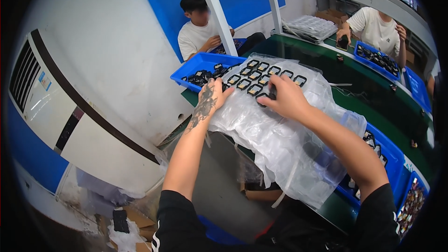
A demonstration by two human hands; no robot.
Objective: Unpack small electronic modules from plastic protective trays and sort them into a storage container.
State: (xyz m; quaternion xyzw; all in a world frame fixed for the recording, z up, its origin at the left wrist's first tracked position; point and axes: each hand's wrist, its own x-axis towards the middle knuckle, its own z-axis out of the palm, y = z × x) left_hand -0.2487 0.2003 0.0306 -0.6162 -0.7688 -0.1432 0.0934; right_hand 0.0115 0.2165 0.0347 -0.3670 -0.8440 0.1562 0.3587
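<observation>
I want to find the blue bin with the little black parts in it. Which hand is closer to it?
Left. The left hand rests on the plastic sheet just below the blue bin; the right hand is farther right.

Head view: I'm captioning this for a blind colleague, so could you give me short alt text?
Both hands work over a clear plastic tray of small black square parts: the right hand pinches one part, the tattooed left hand rests on the tray's edge. A blue bin lies beyond, and two people sit across the green bench.

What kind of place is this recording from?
Probably a small-parts assembly or packing workshop: blue bins of small black parts, a long green workbench with other workers seated, and clear tray stacks.
</observation>
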